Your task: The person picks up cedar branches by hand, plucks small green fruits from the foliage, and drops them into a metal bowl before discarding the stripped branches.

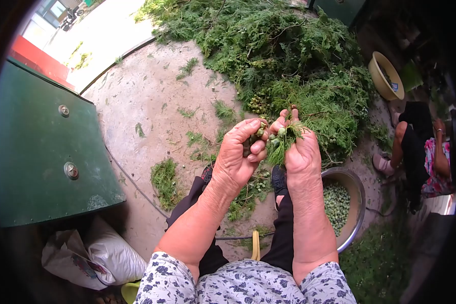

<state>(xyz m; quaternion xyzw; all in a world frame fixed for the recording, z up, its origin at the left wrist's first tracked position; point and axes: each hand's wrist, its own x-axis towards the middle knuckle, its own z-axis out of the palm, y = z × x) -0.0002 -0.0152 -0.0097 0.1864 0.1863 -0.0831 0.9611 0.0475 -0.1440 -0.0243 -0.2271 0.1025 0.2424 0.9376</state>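
Gripping a seemingly limp, light feathery green sprig by its stem, the right hand has the left hand at nine o'clock, pinching small green pods.

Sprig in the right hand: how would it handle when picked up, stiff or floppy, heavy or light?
Probably floppy: the sprig in the right hand hangs in thin feathery fronds. Likely very light, since a pinch alone holds it. Its round green berries seem apt to come off and roll; the left hand holds a few loose ones.
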